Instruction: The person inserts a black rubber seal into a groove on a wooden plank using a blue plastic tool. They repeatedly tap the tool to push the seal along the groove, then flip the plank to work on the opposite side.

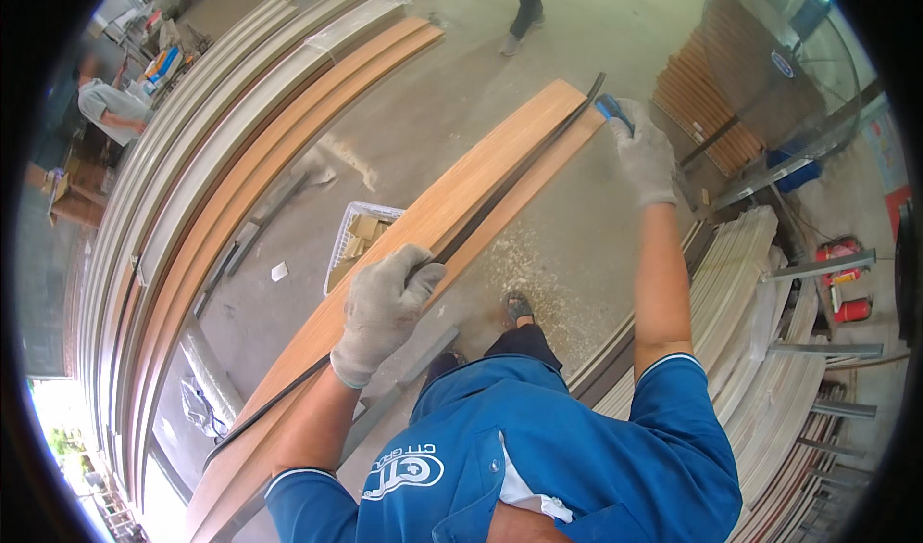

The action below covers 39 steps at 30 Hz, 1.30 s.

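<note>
A long wood-coloured board [519, 129] with a lengthwise groove runs diagonally in front of me. Along its groove lies a dark flexible strip [486, 210], whose far tip sticks up past the board's end. My left hand [385, 303], in a grey work glove, is closed around the strip partway along the board. At the far right corner of the board, my gloved right hand [646, 163] grips a small blue hand tool [613, 112], its head next to the strip's end. The tool's exact kind is partly hidden by the fingers.
Long curved-looking profiles [240, 129] are stacked to the left. A white basket [346, 245] with small blocks stands under the board. Pale profiles on a metal rack [822, 266] lie at right, below a large fan [779, 62]. Another person [113, 110] is at far left; someone's legs [529, 4] show at the top.
</note>
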Each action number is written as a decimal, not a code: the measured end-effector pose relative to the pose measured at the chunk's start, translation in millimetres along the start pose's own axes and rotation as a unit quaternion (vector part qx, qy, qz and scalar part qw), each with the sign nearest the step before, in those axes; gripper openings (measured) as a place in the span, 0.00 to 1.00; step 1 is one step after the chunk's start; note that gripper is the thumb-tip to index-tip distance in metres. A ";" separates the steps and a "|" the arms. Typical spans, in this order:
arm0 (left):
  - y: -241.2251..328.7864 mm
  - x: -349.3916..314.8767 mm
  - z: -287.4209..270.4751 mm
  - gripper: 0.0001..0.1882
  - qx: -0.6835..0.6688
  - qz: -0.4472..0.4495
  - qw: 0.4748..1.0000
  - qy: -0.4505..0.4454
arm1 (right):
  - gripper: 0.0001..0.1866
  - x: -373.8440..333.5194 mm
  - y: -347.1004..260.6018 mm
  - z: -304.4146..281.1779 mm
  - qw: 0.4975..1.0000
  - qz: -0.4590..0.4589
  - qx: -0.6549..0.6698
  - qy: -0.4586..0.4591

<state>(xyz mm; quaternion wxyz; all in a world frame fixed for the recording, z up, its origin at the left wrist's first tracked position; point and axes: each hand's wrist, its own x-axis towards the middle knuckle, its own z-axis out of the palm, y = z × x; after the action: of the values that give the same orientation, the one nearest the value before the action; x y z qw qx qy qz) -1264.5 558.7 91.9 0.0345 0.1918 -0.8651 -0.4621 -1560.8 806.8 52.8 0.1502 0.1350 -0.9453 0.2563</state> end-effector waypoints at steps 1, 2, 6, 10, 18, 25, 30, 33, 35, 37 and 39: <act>-0.1 -4.3 -0.1 0.10 0.030 -0.001 1.000 0.004 | 0.18 -0.2 0.7 -1.0 1.000 0.008 -0.007 -0.005; -1.2 -7.0 -1.3 0.10 0.058 -0.010 0.998 0.000 | 0.18 -0.2 1.4 -1.6 1.000 0.010 -0.013 -0.001; -12.9 -15.4 -5.7 0.09 0.229 0.095 0.968 0.041 | 0.19 4.0 4.1 -1.0 0.999 0.017 -0.027 -0.025; -29.4 -20.4 -13.8 0.10 0.187 0.110 0.973 0.082 | 0.19 11.0 4.3 6.2 0.997 0.031 -0.060 -0.045; -31.1 -34.6 -19.1 0.08 0.218 0.137 0.961 0.101 | 0.18 8.8 2.1 19.4 0.996 0.014 -0.082 -0.014; -24.6 -34.6 -19.8 0.08 0.092 -0.018 0.996 0.005 | 0.18 2.5 -0.1 13.1 0.997 0.017 -0.071 0.000; -27.5 -41.1 -18.7 0.09 0.223 0.082 0.970 0.055 | 0.20 2.3 -4.2 8.5 0.996 0.058 -0.069 -0.026; -33.7 -40.2 -21.8 0.10 0.261 0.159 0.947 0.098 | 0.20 6.3 -5.8 8.9 0.994 0.056 -0.086 -0.036; -39.3 -37.0 -25.7 0.10 0.206 0.127 0.968 0.060 | 0.20 9.5 -8.0 11.7 0.993 0.050 -0.102 -0.039; -44.0 -34.8 -27.7 0.10 0.162 0.110 0.980 0.044 | 0.19 10.6 -13.4 17.6 0.991 0.013 -0.134 -0.007; -47.3 -33.8 -28.0 0.11 0.149 0.119 0.981 0.033 | 0.18 7.7 -20.8 22.3 0.985 0.008 -0.170 0.001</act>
<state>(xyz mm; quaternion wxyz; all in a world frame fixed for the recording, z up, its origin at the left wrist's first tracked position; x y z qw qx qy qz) -1212.4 525.3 73.4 0.0889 0.1059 -0.9392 -0.3142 -1565.8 776.4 46.4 0.1698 0.1001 -0.9759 0.0936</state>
